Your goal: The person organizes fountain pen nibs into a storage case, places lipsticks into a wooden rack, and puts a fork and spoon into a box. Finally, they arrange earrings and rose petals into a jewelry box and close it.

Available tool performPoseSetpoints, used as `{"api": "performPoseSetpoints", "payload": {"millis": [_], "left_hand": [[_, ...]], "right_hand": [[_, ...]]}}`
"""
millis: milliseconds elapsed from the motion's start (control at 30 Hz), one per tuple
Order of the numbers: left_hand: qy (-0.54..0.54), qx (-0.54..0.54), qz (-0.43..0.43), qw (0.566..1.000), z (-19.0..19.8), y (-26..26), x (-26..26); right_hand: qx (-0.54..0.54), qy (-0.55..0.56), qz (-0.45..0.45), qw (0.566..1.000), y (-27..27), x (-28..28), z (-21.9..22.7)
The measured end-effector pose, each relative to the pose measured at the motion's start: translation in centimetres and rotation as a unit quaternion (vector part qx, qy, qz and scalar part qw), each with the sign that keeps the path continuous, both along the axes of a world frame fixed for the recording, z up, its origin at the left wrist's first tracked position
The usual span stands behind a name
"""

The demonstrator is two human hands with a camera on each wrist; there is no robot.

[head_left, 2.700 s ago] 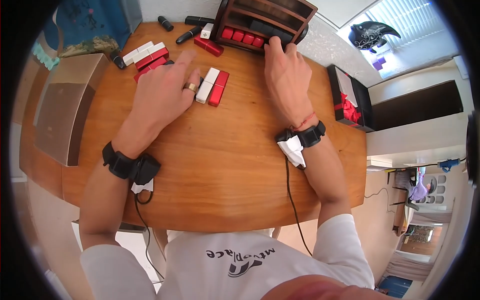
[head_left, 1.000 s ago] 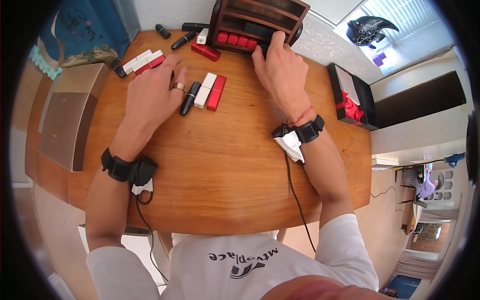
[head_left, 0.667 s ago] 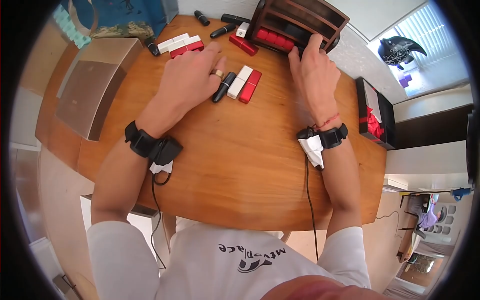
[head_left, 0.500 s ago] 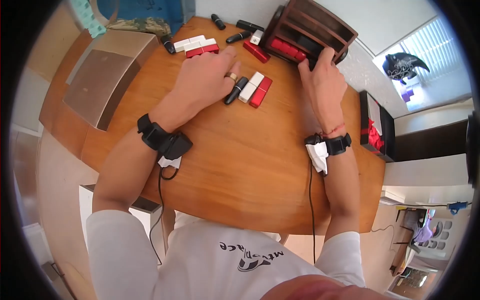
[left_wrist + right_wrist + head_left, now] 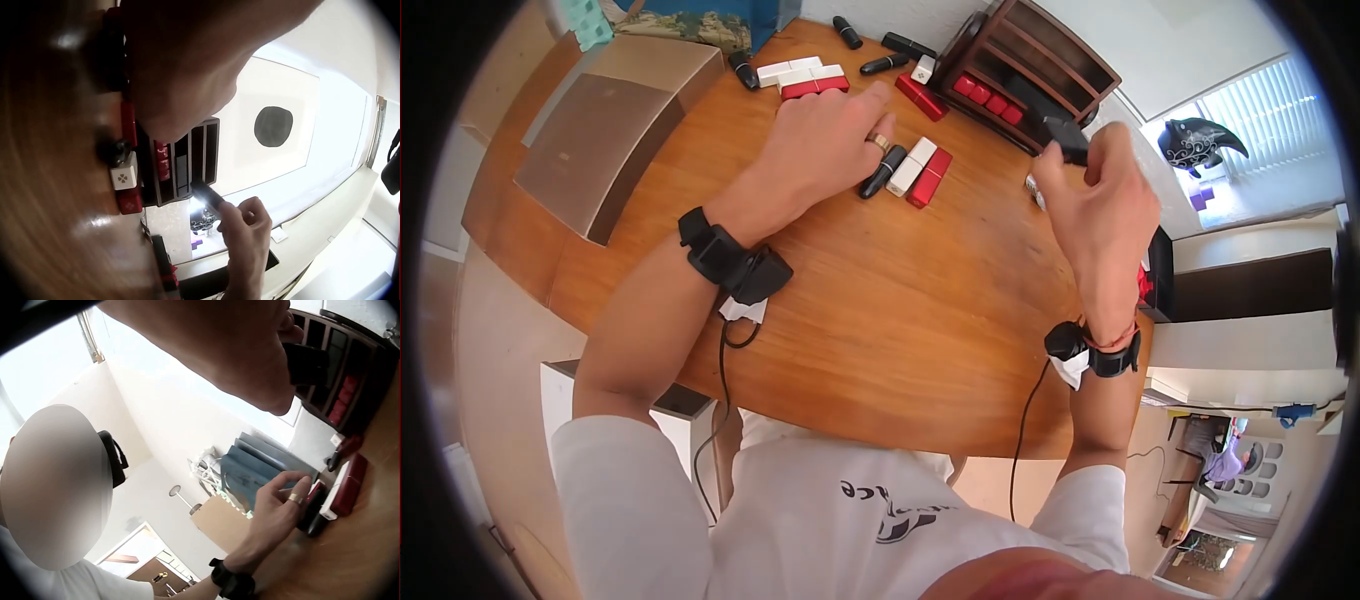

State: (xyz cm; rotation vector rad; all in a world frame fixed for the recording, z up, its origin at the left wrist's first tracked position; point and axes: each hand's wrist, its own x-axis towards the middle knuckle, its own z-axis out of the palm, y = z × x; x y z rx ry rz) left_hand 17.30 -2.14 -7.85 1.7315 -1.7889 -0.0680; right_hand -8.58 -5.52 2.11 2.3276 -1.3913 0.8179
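My right hand (image 5: pixel 1100 195) pinches a black square-ended lipstick tube (image 5: pixel 1067 140) between thumb and fingers, raised just in front of the dark wooden rack (image 5: pixel 1040 50). In the rack's lower row stand several red lipstick tubes (image 5: pixel 988 99). The left wrist view shows dark tubes (image 5: pixel 182 169) in the row beside them. My left hand (image 5: pixel 820 140), ring on one finger, is low over the table with loosely bent fingers. Right at its side lie a black lipstick (image 5: pixel 883 172), a white one (image 5: pixel 912 167) and a red one (image 5: pixel 930 178). What lies under the palm is hidden.
More white lipsticks (image 5: pixel 790 70) and black ones (image 5: pixel 847 33) lie towards the back of the wooden table (image 5: pixel 840 320). A brown box (image 5: pixel 600 150) stands at the left, a blue bag (image 5: pixel 700 25) behind it. A black box (image 5: pixel 1160 275) is at the right edge.
My right hand has drawn back from the rack towards the right, bringing out the black lipstick tube. The left hand has stayed near the same lipsticks, while the head view has shifted.
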Motion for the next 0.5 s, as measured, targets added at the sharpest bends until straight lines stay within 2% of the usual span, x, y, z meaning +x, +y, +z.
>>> {"api": "performPoseSetpoints", "payload": {"millis": [100,200,367,500], "left_hand": [[-0.005,-0.031,0.0,0.999,-0.1,0.0,-0.1],[-0.012,-0.02,0.003,1.0,0.2,0.0,0.0],[-0.007,-0.036,-0.004,0.999,0.9,0.4,0.2],[0.006,-0.035,-0.007,0.999,0.7,0.2,0.4]], "right_hand": [[-0.042,-0.067,0.052,0.995,-1.3,1.1,1.6],[-0.051,-0.096,0.05,0.993,-4.5,2.6,2.4],[-0.061,-0.102,0.045,0.992,-7.8,4.5,2.8],[-0.026,-0.089,0.028,0.995,-8.1,5.9,3.2]]}}
